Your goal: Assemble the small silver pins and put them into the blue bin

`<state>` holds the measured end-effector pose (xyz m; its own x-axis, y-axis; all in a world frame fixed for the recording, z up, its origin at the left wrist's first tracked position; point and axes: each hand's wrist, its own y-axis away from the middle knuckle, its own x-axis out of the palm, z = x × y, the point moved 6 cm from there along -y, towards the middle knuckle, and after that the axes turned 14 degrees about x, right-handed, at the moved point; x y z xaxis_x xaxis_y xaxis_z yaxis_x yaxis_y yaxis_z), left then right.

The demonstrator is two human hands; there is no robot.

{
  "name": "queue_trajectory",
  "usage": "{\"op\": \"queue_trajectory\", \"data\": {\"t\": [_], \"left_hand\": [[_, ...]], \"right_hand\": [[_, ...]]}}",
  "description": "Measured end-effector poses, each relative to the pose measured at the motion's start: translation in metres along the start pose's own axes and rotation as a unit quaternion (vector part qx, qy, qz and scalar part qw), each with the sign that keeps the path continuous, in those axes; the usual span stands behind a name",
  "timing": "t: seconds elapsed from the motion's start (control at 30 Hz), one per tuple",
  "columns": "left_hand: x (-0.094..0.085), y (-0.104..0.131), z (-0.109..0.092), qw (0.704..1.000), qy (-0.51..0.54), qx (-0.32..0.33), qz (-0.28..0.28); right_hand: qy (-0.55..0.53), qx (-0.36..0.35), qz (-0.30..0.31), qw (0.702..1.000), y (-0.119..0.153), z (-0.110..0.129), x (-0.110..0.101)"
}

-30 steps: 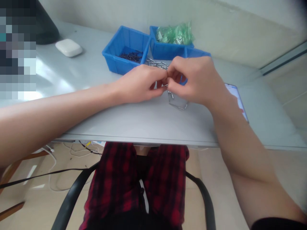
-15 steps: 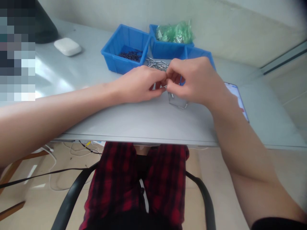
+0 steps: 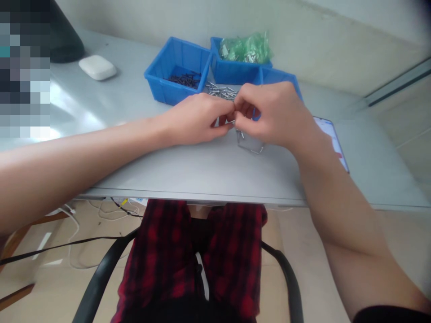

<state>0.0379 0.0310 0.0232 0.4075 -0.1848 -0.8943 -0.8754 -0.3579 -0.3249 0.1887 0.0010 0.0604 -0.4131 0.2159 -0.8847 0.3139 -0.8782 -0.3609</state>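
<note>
My left hand [image 3: 198, 117] and my right hand [image 3: 274, 114] meet fingertip to fingertip just above the desk, both closed in a pinch. A thin silver metal piece [image 3: 230, 121] shows at the left fingertips; the fingers hide most of it. What the right fingertips grip is hidden. Below my right hand, a thin metal outline [image 3: 249, 149] with bent corners lies on the desk, and several short silver pieces [image 3: 239, 134] are beside it. Behind the hands is a loose pile of silver metal pins [image 3: 221, 91].
A blue bin [image 3: 158, 87] holds dark screws [image 3: 185, 80]. Another blue bin [image 3: 235, 74] carries a green plastic bag [image 3: 247, 47]; a third blue bin [image 3: 281, 77] is partly behind my right hand. A phone [image 3: 332, 134] lies right, a white case [image 3: 97, 67] left.
The view has shifted very slightly. Both hands keep the same pinch at the same spot, and nothing on the desk has visibly moved.
</note>
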Motion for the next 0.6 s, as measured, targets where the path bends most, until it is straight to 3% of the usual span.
{"op": "queue_trajectory", "data": {"t": [0.6], "left_hand": [[0.0001,-0.0004,0.0005,1.0,0.014,0.01,-0.01]], "right_hand": [[-0.004,0.007,-0.002,1.0,-0.0008,-0.0018,0.0012]]}}
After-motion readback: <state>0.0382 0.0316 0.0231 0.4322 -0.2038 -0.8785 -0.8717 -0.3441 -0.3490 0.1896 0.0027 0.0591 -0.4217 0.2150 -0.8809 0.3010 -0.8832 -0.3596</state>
